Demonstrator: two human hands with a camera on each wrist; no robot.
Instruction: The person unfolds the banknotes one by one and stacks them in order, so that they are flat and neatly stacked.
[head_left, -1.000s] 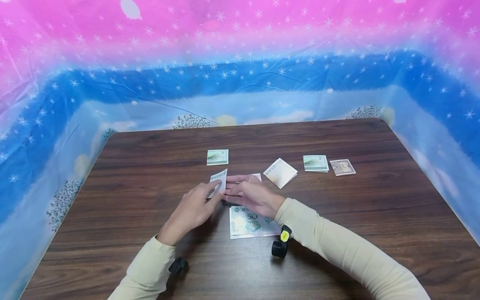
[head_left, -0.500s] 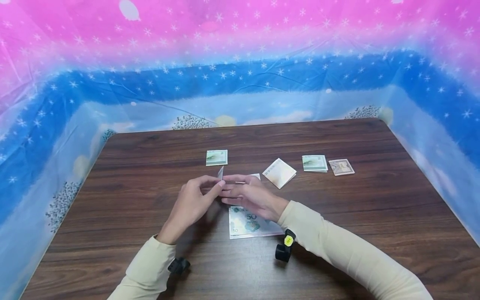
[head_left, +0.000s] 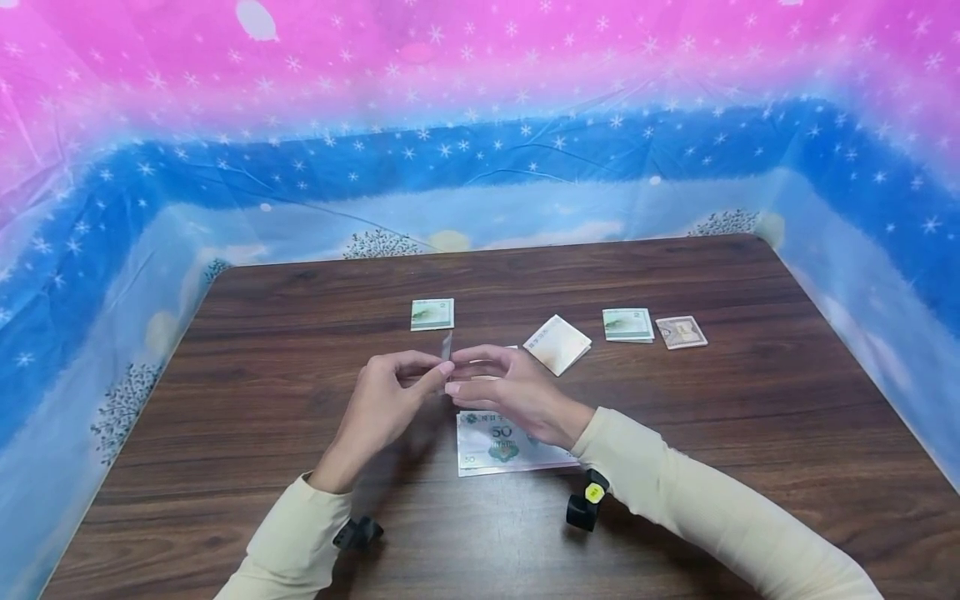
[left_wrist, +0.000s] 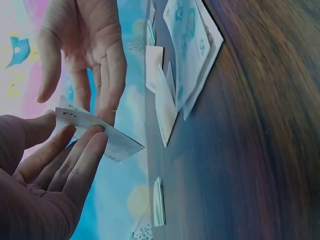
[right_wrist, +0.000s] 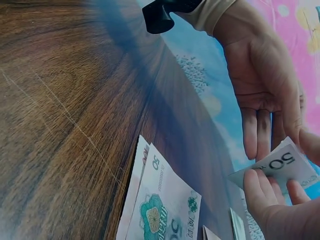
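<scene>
My left hand [head_left: 382, 400] pinches a folded 50 banknote [head_left: 447, 343] between thumb and fingers, above the middle of the table. In the head view the note stands nearly edge-on; the right wrist view shows its printed 50 side [right_wrist: 287, 162]. Facing it, my right hand [head_left: 528, 396] has its fingertips at the note, thumb held apart in the left wrist view. Below the right hand lie flat, overlapping banknotes [head_left: 480, 450], a green 50 on top. The right wrist view shows a reddish note edge [right_wrist: 134, 195] under that one. The right hand partly hides this pile.
Folded notes lie farther back on the brown wooden table [head_left: 300, 317]: a green one [head_left: 432, 315] behind the left hand, a pale one [head_left: 557, 345], another green one [head_left: 628, 326] and a brownish one [head_left: 682, 332] to the right. A patterned cloth [head_left: 450, 158] surrounds the table.
The held note has turned from showing its face to nearly edge-on in the head view. My right wrist has shifted slightly right, its thumb and fingers more spread. The notes on the table stay put.
</scene>
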